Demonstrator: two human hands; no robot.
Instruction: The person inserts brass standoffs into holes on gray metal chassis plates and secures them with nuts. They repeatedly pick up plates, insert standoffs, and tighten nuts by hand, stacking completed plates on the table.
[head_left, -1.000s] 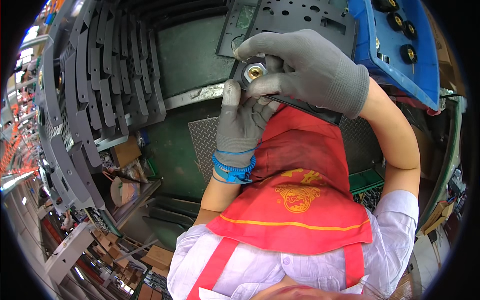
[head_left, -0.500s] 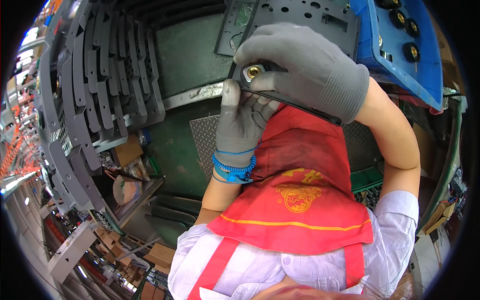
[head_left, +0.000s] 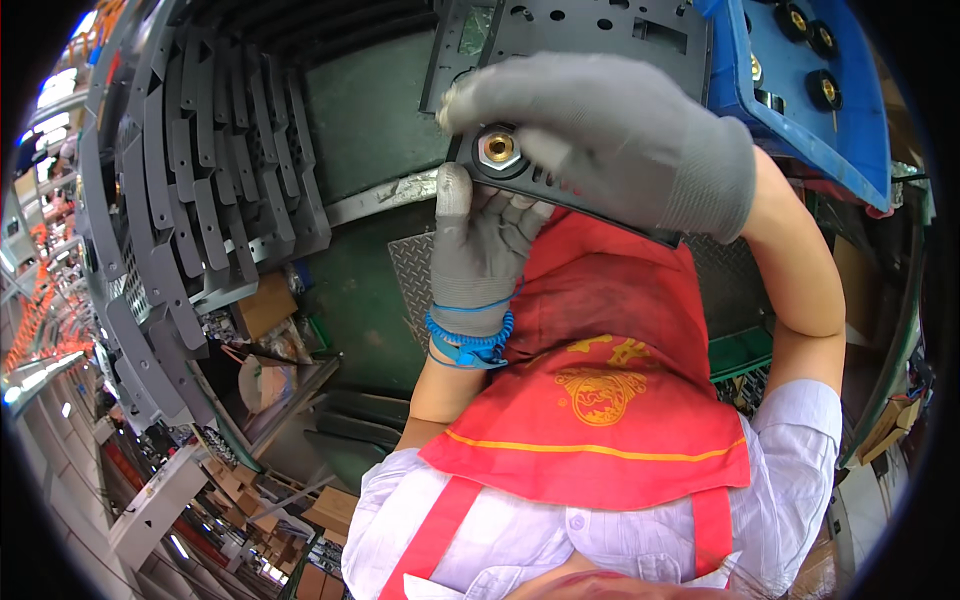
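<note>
A dark grey metal panel (head_left: 575,38) with round and rectangular holes lies in front of me. Through its near-left corner sits a brass threaded fitting (head_left: 498,147) with a silver hex nut around it. My left hand (head_left: 478,235), in a grey glove, grips that corner, its thumb up at the edge and its fingers partly hidden beneath. Above the panel is my gloved right hand (head_left: 625,135), fingers stretched out past the far side of the nut and thumb apart on its right side. Slight motion blur softens this hand, and nothing shows in it.
At the far right stands a blue bin (head_left: 740,75) holding several black round fittings with brass centres (head_left: 824,90). Rows of grey bent metal brackets (head_left: 205,170) hang at the left. A pale metal bar (head_left: 385,198) edges the green work surface (head_left: 370,110).
My right hand's fingers have straightened and moved left, uncovering more of the nut and fitting. My left hand keeps its place at the panel corner.
</note>
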